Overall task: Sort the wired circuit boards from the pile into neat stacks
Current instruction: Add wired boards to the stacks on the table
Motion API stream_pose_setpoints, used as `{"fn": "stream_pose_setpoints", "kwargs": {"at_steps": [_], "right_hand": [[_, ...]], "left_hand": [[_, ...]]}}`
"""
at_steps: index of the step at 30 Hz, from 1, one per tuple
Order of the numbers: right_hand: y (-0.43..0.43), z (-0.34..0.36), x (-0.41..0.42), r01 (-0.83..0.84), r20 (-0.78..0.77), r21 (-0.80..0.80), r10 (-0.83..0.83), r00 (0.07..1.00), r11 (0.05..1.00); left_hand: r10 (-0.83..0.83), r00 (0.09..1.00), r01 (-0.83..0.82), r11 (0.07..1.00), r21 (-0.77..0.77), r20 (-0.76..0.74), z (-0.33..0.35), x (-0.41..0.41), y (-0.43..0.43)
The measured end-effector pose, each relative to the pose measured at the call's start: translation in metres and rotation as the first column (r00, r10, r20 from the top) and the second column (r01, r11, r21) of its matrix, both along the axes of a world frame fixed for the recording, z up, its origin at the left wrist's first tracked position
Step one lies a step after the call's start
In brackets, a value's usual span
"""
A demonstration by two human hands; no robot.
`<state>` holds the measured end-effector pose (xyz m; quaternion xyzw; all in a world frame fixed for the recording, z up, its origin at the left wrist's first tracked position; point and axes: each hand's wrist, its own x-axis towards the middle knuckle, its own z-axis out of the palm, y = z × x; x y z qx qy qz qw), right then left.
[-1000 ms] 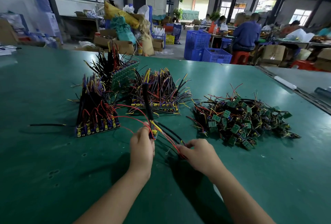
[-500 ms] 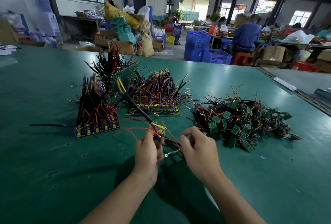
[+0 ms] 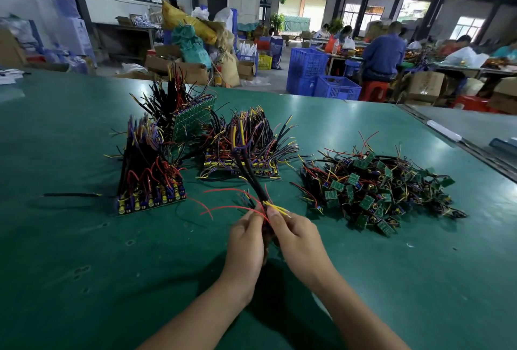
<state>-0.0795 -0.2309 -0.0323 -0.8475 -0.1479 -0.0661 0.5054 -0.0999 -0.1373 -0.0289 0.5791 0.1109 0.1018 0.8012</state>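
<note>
Head view has the left hand [image 3: 246, 240] and right hand [image 3: 298, 237] pressed together on the near half of the worktop [image 3: 84, 265], about midway across it. Both sets of fingers are curled and pinch the base of one wired board [image 3: 256, 191]. The right hand is no longer spread open and apart from the left. The leads no longer slant off to the left: they are gathered, and the black-sleeved lead stands up, leaning toward the far edge, with red and yellow strands splaying out at the fingertips. The board itself is hidden between the hands. By my judgement the piece is now freed and straightened, ready to go onto a stack. The left stack [image 3: 151, 181] stands nearest, the middle stack [image 3: 243, 153] lies straight ahead and the back stack [image 3: 190, 120] is behind them. The pile [image 3: 377, 190] on the right looks large, so most of the sorting seems left to do
</note>
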Motion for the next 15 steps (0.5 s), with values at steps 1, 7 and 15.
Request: {"fn": "stream_pose_setpoints", "kwargs": {"at_steps": [1, 7, 15], "right_hand": [[0.0, -0.001, 0.0, -0.009, -0.009, 0.01, 0.009, 1.0, 1.0], [0.002, 0.0, 0.0, -0.05, -0.178, 0.215, 0.09, 0.98, 0.975], [0.006, 0.005, -0.006, -0.078, -0.272, 0.349, 0.181, 0.945, 0.934]], "left_hand": [[-0.012, 1.0, 0.012, 1.0, -0.002, 0.01, 0.0, 0.0, 0.0], [-0.077, 0.996, 0.076, 0.997, 0.016, 0.043, -0.007, 0.006, 0.002], [-0.069, 0.997, 0.067, 0.995, 0.08, 0.019, -0.015, 0.011, 0.005]]}}
